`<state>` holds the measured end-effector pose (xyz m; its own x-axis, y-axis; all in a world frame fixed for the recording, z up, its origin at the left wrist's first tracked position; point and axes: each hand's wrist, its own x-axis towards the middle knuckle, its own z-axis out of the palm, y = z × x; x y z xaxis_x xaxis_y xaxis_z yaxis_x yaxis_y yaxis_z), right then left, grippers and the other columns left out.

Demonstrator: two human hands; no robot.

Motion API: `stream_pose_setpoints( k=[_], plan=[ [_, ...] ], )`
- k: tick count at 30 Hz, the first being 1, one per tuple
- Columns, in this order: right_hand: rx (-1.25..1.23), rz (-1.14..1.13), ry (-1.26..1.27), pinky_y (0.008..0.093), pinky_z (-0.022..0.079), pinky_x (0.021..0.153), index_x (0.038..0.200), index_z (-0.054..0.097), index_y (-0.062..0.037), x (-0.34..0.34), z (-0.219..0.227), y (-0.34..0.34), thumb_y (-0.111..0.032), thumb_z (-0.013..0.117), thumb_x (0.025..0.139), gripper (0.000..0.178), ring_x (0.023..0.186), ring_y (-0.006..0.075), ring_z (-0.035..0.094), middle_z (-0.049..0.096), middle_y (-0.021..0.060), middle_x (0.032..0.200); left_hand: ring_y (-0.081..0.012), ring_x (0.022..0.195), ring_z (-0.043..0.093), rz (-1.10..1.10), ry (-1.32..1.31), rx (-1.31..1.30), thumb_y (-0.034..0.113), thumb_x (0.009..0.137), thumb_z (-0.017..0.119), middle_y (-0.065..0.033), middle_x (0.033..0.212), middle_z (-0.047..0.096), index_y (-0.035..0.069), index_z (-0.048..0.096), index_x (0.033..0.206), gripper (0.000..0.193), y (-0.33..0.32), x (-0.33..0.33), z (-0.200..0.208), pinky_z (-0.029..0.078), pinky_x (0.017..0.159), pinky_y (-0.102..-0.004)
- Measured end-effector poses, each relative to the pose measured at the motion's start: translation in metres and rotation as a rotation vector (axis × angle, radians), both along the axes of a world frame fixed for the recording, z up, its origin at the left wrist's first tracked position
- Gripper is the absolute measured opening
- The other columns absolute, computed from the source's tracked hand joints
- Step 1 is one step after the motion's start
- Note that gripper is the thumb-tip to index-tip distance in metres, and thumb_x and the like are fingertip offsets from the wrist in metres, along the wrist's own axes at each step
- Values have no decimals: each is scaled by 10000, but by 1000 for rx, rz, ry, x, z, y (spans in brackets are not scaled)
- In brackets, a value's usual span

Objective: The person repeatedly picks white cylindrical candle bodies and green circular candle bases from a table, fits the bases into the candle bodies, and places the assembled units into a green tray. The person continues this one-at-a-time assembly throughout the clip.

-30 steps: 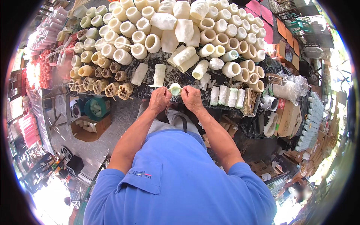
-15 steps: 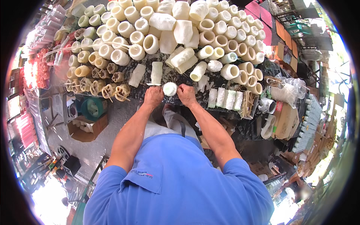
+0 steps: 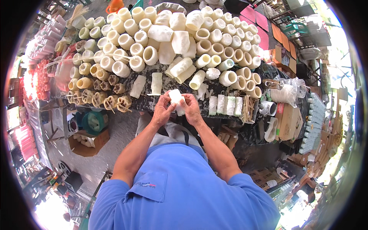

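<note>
Between my left hand (image 3: 162,112) and my right hand (image 3: 192,110) is a short white wax-like cylinder (image 3: 175,96), tilted at the table's near edge. The fingers of both hands are closed round its sides, and bright light washes out its surface detail. Part of a white object shows below it between my hands, too covered to name. Just beyond my left hand, a rough white cylinder (image 3: 156,83) stands on the dark, wax-spattered table (image 3: 147,73), beside a leaning one (image 3: 138,86). To the right of my right hand is a row of several bumpy white cylinders (image 3: 226,105).
Many hollow cream cylinders (image 3: 150,56) crowd the table's far part. Tan flower-shaped pieces (image 3: 110,102) line the near left edge. A bundle of thin sticks (image 3: 250,108) lies right of the white row. Below the table's left end sits a cardboard box (image 3: 92,143).
The white cylinder stood upright at the table edge between my hands; now it is raised and tilted. My hands have drawn closer together around it, and the view has shifted slightly.
</note>
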<state>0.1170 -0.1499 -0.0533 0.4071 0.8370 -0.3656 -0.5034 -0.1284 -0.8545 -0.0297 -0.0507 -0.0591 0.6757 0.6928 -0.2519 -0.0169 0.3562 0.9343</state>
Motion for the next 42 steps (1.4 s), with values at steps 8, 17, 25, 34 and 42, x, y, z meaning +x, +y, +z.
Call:
stream_pose_setpoints(
  k=[8, 17, 25, 34, 42],
  plan=[
    [98, 190, 312, 273, 547, 945, 1624, 365, -46, 4, 123, -8, -315, 716, 1024, 745, 1139, 119, 626, 603, 91, 1402, -320, 1456, 445, -194, -147, 277, 294, 1034, 670, -221, 1672, 307, 34, 439, 1589, 655, 14, -23, 101, 433, 1162, -449],
    [-20, 93, -744, 335, 557, 797, 1366, 619, -41, -18, 131, 10, -206, 583, 1088, 324, 884, 199, 716, 756, 162, 1017, -235, 1138, 663, 114, 61, 285, 147, 1092, 528, -198, 1310, 671, -34, 699, 1272, 307, 10, -7, 124, 523, 984, -346],
    [-194, -150, -652, 358, 555, 706, 1091, 655, -18, -37, 124, 19, -257, 485, 1125, 295, 775, 199, 703, 735, 140, 849, -79, 780, 640, 138, 98, 78, 185, 1083, 594, -46, 904, 748, -40, 749, 1080, 273, 21, -5, 127, 537, 701, -260],
    [-133, -334, -475, 321, 543, 775, 1067, 646, 5, -32, 66, 38, -237, 472, 1141, 307, 838, 140, 651, 718, 72, 928, -130, 976, 678, 42, -162, -375, 345, 1105, 576, -90, 1124, 728, -47, 657, 1253, 427, 35, 9, 98, 553, 834, -297],
    [-21, -128, -158, 273, 532, 879, 1267, 610, 14, 6, 87, 44, -295, 484, 1146, 355, 961, 112, 647, 707, 68, 1105, -164, 1143, 653, 25, -311, -450, 304, 1108, 568, -85, 1275, 697, -3, 611, 1378, 412, 34, 12, 108, 509, 1008, -343]
  ],
)
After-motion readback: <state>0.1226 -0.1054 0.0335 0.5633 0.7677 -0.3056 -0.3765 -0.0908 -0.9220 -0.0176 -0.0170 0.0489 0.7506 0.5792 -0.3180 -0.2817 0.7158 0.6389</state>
